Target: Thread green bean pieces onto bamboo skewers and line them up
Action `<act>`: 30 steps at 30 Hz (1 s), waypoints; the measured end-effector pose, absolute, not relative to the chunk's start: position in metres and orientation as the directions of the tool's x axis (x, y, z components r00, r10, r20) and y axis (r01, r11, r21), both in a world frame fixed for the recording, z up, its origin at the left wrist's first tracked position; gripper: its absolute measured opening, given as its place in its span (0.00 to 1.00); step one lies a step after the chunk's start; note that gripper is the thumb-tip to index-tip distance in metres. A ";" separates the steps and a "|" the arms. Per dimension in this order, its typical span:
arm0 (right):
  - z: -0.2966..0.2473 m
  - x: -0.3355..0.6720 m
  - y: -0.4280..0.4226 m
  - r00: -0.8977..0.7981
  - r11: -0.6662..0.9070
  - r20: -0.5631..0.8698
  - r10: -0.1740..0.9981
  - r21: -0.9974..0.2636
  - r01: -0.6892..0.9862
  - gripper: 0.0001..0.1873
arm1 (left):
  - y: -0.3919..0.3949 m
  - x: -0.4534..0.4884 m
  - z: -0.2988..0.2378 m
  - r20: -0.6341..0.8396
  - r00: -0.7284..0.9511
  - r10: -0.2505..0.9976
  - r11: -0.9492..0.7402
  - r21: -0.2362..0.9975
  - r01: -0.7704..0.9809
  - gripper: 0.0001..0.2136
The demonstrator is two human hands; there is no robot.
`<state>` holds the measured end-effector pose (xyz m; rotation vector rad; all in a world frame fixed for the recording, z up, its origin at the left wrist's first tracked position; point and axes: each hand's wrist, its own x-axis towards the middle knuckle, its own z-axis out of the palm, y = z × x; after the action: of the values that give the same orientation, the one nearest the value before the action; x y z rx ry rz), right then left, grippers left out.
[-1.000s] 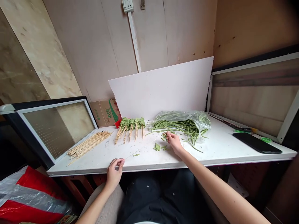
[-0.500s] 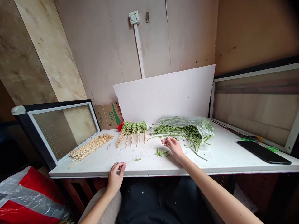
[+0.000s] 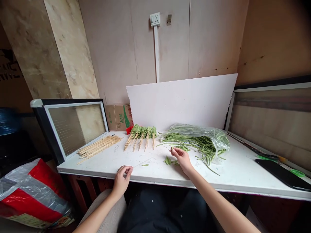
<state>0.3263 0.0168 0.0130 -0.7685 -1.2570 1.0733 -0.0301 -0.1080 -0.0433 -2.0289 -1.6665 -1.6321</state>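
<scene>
My left hand (image 3: 123, 177) is closed at the table's front edge, pinching the end of a thin bamboo skewer (image 3: 145, 160) that points up and to the right. My right hand (image 3: 181, 157) is closed too, its fingertips around a small green piece that looks like a cut long bean (image 3: 172, 148). Below its fingers lie a short row of cut bean pieces (image 3: 167, 160) and a few loose ones. A single cut piece (image 3: 145, 165) rests between the hands. More cut pieces (image 3: 182, 148) lie just behind my right hand.
Loose skewers (image 3: 99, 147) are piled at the left. Several bean-loaded skewers (image 3: 144, 131) are stacked at the back. A clear plastic bag (image 3: 217, 142) of long beans (image 3: 188, 138) lies at the back right. A black phone (image 3: 284, 174) and scissors (image 3: 263, 153) are at the right.
The view has swung left, so the scene sits farther right. My right hand's fingers have come a little lower relative to the table; my left hand keeps the skewer.
</scene>
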 end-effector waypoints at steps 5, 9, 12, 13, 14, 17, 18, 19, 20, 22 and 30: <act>0.014 0.325 0.015 -0.077 0.323 0.344 0.936 -0.925 -0.200 0.28 | -0.109 -0.029 -0.042 0.715 -0.136 0.686 -0.417 0.539 0.732 0.15; 0.015 0.324 0.014 -0.100 0.313 0.336 0.937 -0.930 -0.193 0.28 | -0.111 -0.028 -0.038 0.718 -0.136 0.683 -0.432 0.546 0.718 0.15; 0.016 0.324 0.013 -0.106 0.302 0.328 0.939 -0.931 -0.207 0.28 | -0.112 -0.027 -0.036 0.721 -0.138 0.679 -0.433 0.546 0.717 0.14; 0.016 0.323 0.012 -0.104 0.298 0.324 0.940 -0.931 -0.213 0.28 | -0.112 -0.027 -0.036 0.720 -0.141 0.679 -0.431 0.547 0.718 0.14; 0.016 0.323 0.012 -0.101 0.294 0.321 0.942 -0.931 -0.216 0.28 | -0.112 -0.027 -0.036 0.719 -0.144 0.680 -0.429 0.548 0.718 0.14; 0.016 0.322 0.011 -0.104 0.294 0.321 0.941 -0.931 -0.215 0.28 | -0.112 -0.027 -0.037 0.717 -0.151 0.680 -0.426 0.555 0.715 0.13; 0.016 0.322 0.011 -0.110 0.294 0.322 0.940 -0.931 -0.215 0.28 | -0.112 -0.028 -0.037 0.716 -0.152 0.681 -0.426 0.557 0.713 0.13; 0.017 0.322 0.010 -0.117 0.294 0.324 0.939 -0.931 -0.215 0.27 | -0.111 -0.028 -0.038 0.715 -0.152 0.682 -0.427 0.559 0.711 0.13; 0.017 0.322 0.009 -0.124 0.294 0.325 0.938 -0.931 -0.216 0.27 | -0.111 -0.028 -0.039 0.714 -0.152 0.683 -0.427 0.560 0.710 0.13; 0.018 0.321 0.008 -0.131 0.291 0.324 0.937 -0.931 -0.218 0.27 | -0.111 -0.029 -0.039 0.714 -0.150 0.683 -0.427 0.558 0.711 0.13; 0.020 0.320 0.004 -0.149 0.268 0.309 0.939 -0.932 -0.243 0.27 | -0.112 -0.029 -0.038 0.721 -0.133 0.680 -0.428 0.538 0.726 0.13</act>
<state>0.3201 0.0043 0.0202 -0.7361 -1.2999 1.2127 -0.0291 -0.1123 -0.0378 -2.0386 -1.6551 -1.6433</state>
